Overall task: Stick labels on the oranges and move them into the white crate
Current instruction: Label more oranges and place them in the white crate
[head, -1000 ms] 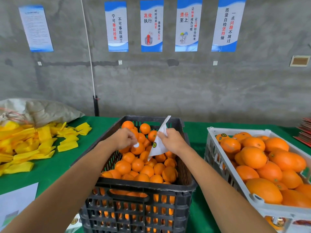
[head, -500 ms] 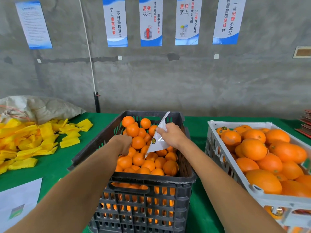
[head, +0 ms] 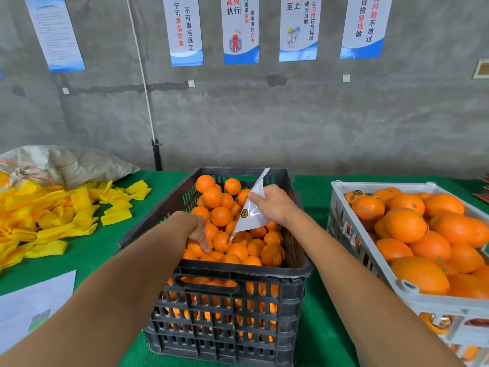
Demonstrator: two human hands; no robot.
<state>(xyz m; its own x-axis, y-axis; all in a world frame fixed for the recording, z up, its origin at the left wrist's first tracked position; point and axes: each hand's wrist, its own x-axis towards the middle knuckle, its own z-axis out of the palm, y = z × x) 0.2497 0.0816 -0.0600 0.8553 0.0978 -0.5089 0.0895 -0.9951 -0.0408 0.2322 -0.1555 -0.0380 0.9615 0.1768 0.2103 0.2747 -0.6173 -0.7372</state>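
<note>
A bare grey concrete wall hung with blue-and-white posters (head: 239,27) backs a table (head: 315,337) spread with green cloth.

On that cloth, in the middle, stands the black crate (head: 232,276), a slatted plastic box heaped with small round oranges (head: 221,215) whose peel is matte and finely dimpled. The left hand (head: 197,229) reaches down into the crate near its front left corner, fingers bent onto an orange there; whether it has a full grip on the fruit or only touches it cannot be told. Above the crate's middle the right hand (head: 275,205) pinches the label sheet (head: 251,213), a glossy, limp white backing folded to a point, with one round dark-and-yellow sticker showing on it.

The step in hand seems to be fetching the next orange for labelling. It would go best if the left hand closes round one fruit from the top of the heap so that its neighbours do not roll, turns a smooth stretch of peel upward, and brings it up to the sheet, which should be held taut enough for a sticker to peel cleanly.

To the right of the black crate sits the white crate (head: 370,258), also perforated plastic, filled with larger oranges, one at its far left corner plainly stickered. To the black crate's left lie crumpled yellow foam nets (head: 66,213), with a pale woven sack (head: 68,162) behind them.
</note>
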